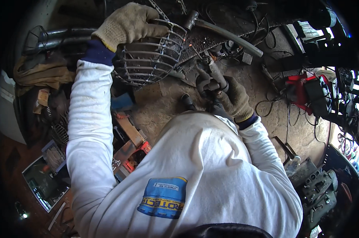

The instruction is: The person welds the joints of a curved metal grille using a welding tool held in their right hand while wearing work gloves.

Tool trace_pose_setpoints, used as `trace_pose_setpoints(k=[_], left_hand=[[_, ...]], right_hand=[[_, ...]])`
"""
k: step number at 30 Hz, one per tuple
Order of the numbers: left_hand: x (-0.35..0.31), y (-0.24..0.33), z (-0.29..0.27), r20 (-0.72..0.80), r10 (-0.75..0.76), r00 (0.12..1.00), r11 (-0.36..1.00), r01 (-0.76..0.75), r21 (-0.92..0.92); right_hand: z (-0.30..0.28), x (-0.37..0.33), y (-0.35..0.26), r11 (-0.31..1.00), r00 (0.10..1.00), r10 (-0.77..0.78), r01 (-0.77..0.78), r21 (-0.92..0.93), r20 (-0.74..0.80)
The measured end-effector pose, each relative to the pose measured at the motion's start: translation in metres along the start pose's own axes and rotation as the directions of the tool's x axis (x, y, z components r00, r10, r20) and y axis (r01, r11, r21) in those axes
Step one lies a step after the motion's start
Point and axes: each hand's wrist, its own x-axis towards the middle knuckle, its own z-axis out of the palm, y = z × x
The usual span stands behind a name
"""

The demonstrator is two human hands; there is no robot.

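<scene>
My left hand (128,25), in a knitted work glove, grips the top rim of a round metal-bar basket (149,59), its fingers closed over the edge. The basket sits tilted at the edge of a dark workbench. My gloved right hand (238,101) is closed around a welding electrode holder (217,75). A thin welding rod (194,51) sticks out of the holder, its tip glowing orange, a short way right of the basket and apparently apart from it. Behind the rod lies a hammer (229,36) with a long metal handle.
Small metal parts (228,45) lie on the bench right of the basket. Cables (266,104) trail over the floor. A red item (299,92) stands at right, a machine casting (320,190) lower right. Brown cloth (42,73) and a framed glass panel (44,184) are at left.
</scene>
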Motion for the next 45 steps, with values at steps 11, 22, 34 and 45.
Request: trace_pose_setpoints(k=[11,22,34,45], left_hand=[[0.011,-0.032,0.030,-0.004,-0.033,0.999,0.986,0.031,-0.165],[0.010,-0.025,0.023,0.031,-0.052,0.998,0.991,0.055,-0.122],[0.014,-0.039,0.028,0.078,-0.037,0.996,0.990,0.048,-0.134],[0.003,-0.044,0.033,0.065,0.131,0.989,-0.474,0.120,-0.872]], right_hand=[[0.007,0.005,0.008,0.988,0.999,0.031,-0.029,-0.150,0.015],[0.009,0.016,0.007,0.977,0.999,0.038,-0.032,-0.211,0.028],[0.009,0.021,0.002,0.954,1.000,-0.003,0.009,-0.299,0.022],[0.009,0.022,0.007,0.983,0.996,0.073,-0.062,-0.171,0.059]])
